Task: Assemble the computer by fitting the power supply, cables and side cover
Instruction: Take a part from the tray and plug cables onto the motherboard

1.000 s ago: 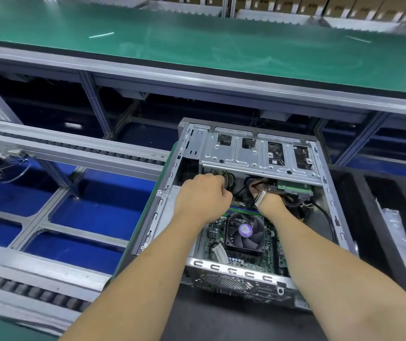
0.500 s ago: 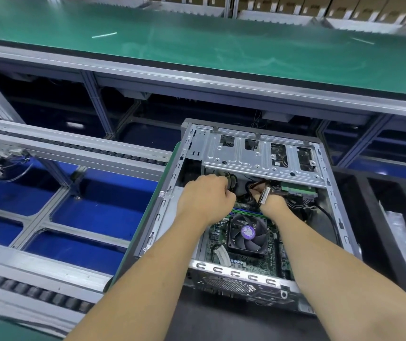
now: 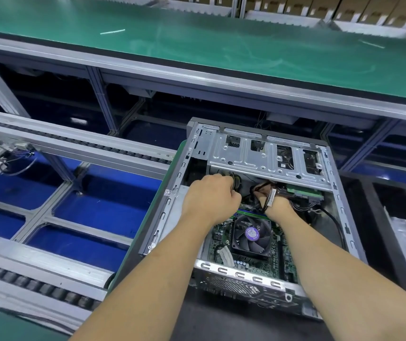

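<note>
Steel computer case [image 3: 265, 158] lying open-side up, long axis running away, both hands inside

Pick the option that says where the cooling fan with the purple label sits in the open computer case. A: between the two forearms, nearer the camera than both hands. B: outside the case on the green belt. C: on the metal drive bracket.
A: the fan lies on the circuit board inside the case, nearer the camera than the left hand and right hand.

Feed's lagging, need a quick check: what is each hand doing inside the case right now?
Left hand: fist closed around black cables under the drive cage.
Right hand: grips a brown wire bundle.
</note>
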Action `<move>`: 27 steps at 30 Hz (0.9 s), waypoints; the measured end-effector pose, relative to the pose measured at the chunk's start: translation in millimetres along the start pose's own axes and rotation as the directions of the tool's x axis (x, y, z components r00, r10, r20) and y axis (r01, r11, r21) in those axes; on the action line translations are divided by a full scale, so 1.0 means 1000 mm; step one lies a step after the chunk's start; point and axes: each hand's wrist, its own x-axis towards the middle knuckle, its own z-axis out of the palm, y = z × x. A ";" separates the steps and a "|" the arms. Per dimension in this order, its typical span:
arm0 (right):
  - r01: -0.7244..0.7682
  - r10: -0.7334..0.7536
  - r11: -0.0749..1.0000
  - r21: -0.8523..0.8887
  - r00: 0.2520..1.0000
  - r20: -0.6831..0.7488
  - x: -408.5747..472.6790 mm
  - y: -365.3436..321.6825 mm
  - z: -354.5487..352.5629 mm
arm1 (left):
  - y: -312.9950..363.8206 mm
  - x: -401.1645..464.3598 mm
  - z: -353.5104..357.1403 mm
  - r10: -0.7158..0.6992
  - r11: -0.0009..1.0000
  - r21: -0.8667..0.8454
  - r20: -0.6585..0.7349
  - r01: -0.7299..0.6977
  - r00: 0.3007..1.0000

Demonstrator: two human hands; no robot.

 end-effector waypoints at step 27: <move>-0.042 0.042 0.999 -0.003 0.993 0.107 0.004 -0.005 -0.001 | 0.003 -0.002 -0.005 0.003 0.999 -0.039 0.006 -0.003 1.000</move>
